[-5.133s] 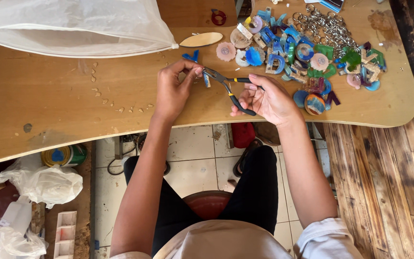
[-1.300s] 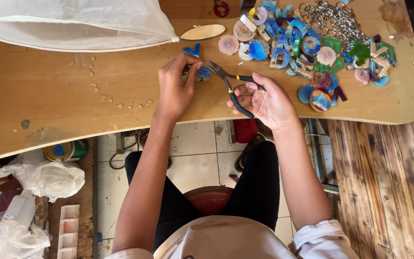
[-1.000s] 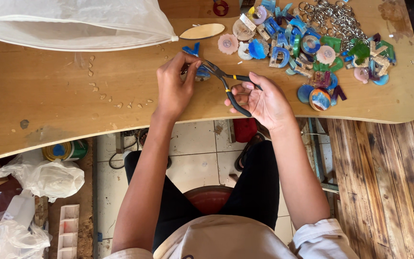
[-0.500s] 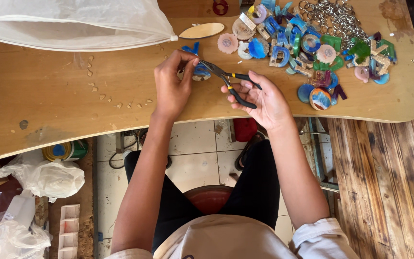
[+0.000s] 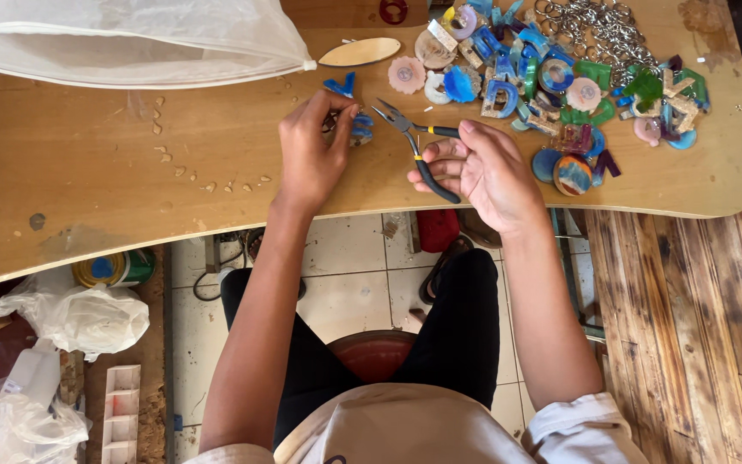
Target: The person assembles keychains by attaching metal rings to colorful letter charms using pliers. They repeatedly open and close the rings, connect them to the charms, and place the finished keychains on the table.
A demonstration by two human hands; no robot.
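Near the desk's [image 5: 87, 172] front edge, the left hand [image 5: 311, 155] pinches a small blue resin charm [image 5: 360, 129] between closed fingers, steadying it just above the wood. The right hand [image 5: 487, 172] holds black-handled needle-nose pliers [image 5: 414, 146] loosely, palm up, their tips slightly parted and pointing at the charm, just beside it. Colourful resin pieces [image 5: 560, 86] and keyrings [image 5: 603, 26] crowd the far right corner.

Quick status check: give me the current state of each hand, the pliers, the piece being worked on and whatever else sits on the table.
Left hand: grip pinched on a small blue charm.
Right hand: grip closed around the pliers.
Pliers: jaws slightly open, tips apart from the charm.
Resin pieces: loose in a pile on the table.
Metal keyrings: heaped at the far edge.
White plastic bag: lying flat.
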